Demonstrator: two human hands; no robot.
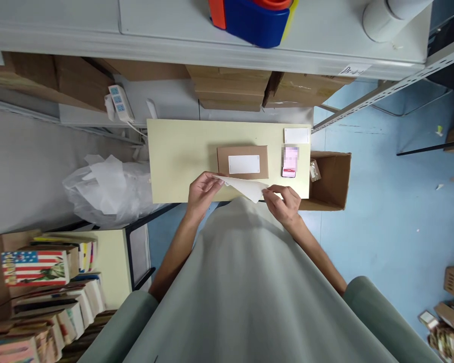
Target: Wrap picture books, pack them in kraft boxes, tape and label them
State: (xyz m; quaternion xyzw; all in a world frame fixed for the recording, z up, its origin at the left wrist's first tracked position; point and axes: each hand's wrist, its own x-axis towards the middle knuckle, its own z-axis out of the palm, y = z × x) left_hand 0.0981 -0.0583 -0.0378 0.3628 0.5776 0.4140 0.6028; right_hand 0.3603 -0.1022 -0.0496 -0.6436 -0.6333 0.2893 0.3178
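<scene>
Head view: we looked down past a grey-green garment point(249, 282) onto a pale yellow rectangular tabletop point(181, 156).
Paper-bound books point(77, 302): stood packed at far left, off the tabletop.
Translucent plastic bag point(113, 189): bulged just beside the tabletop's left edge, outside our arms' path, as we judged it.
White power strip with blue sockets point(121, 101): lay beyond the far left corner.
Left hand point(202, 194): pinched the left end of a thin white paper sheet point(245, 187).
Sheet: slanted between our separated hands, over the near edge; holding both ends probably kept it spread. We could not tell whether it touched anything else.
Flat brown cardboard carton point(223, 162): lay just beyond the sheet, white label point(244, 164) up, long side toward us, probably for easy reach.
Right hand point(283, 202): pinched the sheet's right end between thumb and fingers.
Pink-screened phone point(289, 160): lay face up with a white rectangular slip point(296, 135) beyond it, perhaps placed sideways of the carton to stay readable.
Open brown cardboard box point(336, 176): stood at the tabletop's right edge, a small shiny packet point(315, 171) inside; its rim seemed the likeliest obstacle to our right arm.
</scene>
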